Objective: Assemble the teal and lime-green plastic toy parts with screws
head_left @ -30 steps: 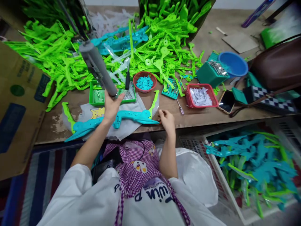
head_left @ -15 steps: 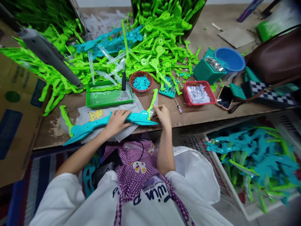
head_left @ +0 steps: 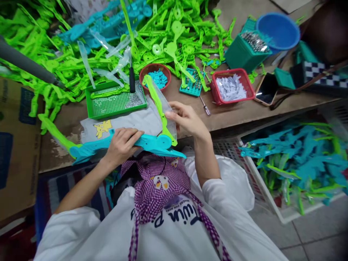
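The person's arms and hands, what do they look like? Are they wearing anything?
Loose, white, short sleeves leave the forearms bare. The left hand and right hand wear no gloves, and no watch or bracelet shows.

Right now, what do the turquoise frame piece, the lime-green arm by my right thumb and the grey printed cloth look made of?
Turquoise frame piece: probably moulded plastic with a soft sheen, going by its even colour and round disc.
Lime-green arm: likely plastic too, satin, with uniform colour and crisp edges.
Grey cloth: matte fabric, slightly rumpled; I can't tell the fibre.
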`<action>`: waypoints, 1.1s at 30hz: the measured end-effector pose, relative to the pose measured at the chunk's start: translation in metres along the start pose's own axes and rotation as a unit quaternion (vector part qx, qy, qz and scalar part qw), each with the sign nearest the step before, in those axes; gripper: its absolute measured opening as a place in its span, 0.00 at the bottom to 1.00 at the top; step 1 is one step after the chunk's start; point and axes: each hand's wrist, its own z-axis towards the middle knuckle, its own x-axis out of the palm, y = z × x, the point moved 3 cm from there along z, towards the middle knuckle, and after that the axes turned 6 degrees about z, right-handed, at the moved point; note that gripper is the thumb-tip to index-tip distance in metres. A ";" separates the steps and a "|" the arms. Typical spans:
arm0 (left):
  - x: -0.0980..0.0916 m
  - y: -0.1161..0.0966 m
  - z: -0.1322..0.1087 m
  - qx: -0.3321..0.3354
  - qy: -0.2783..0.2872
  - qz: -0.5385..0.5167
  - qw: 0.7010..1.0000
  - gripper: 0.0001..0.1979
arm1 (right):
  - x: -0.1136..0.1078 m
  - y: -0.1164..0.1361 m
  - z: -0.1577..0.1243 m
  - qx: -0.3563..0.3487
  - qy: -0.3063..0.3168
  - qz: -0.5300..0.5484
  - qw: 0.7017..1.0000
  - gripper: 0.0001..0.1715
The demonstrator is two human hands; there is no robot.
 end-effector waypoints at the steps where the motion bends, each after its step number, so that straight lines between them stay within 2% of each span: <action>1: -0.004 -0.001 -0.002 -0.001 -0.006 0.008 1.000 0.18 | 0.001 0.003 -0.003 -0.015 -0.004 -0.002 1.000 0.26; 3: -0.013 -0.004 -0.008 0.000 -0.024 0.020 1.000 0.19 | -0.006 0.002 -0.013 -0.036 -0.023 -0.026 0.999 0.27; 5: -0.020 -0.007 -0.012 0.005 -0.044 0.026 0.999 0.19 | -0.027 -0.008 -0.024 -0.043 -0.101 -0.112 0.988 0.26; 6: -0.022 -0.008 -0.012 0.006 -0.052 0.030 0.998 0.19 | -0.041 -0.015 -0.030 -0.038 -0.162 -0.182 0.969 0.26; 7: -0.022 -0.008 -0.012 0.008 -0.056 0.033 0.998 0.19 | -0.057 -0.023 -0.035 -0.023 -0.231 -0.265 0.936 0.25; 9: -0.019 -0.009 -0.009 0.013 -0.055 0.038 0.998 0.18 | -0.081 -0.041 -0.042 0.035 -0.307 -0.420 0.853 0.24; 10: -0.017 -0.008 -0.006 0.015 -0.054 0.038 0.998 0.18 | -0.089 -0.050 -0.044 0.066 -0.312 -0.476 0.819 0.24; 12: -0.013 -0.007 -0.001 0.020 -0.058 0.033 0.998 0.19 | -0.098 -0.064 -0.047 0.104 -0.300 -0.540 0.779 0.26; 16: -0.011 -0.005 0.003 0.018 -0.051 0.016 0.998 0.20 | -0.106 -0.068 -0.049 0.113 -0.308 -0.567 0.756 0.27; 20: -0.014 -0.005 0.001 0.008 -0.025 0.009 1.000 0.19 | -0.122 -0.062 -0.045 0.186 -0.315 -0.567 0.738 0.24; 24: -0.019 -0.009 0.000 0.043 -0.057 0.014 0.997 0.21 | -0.134 -0.063 -0.041 0.201 -0.281 -0.575 0.742 0.20; 27: -0.022 -0.011 0.000 0.059 -0.070 0.021 0.996 0.23 | -0.145 -0.064 -0.046 0.179 -0.298 -0.560 0.752 0.19; 29: -0.022 -0.010 0.000 0.053 -0.064 0.022 0.996 0.22 | -0.149 -0.059 -0.054 0.151 -0.307 -0.539 0.770 0.18; 31: -0.023 -0.008 0.000 0.040 -0.058 0.016 0.997 0.22 | -0.146 -0.049 -0.067 0.111 -0.293 -0.488 0.815 0.14; 33: -0.023 -0.006 0.000 0.032 -0.055 0.008 0.998 0.22 | -0.129 -0.038 -0.083 0.059 -0.243 -0.387 0.888 0.12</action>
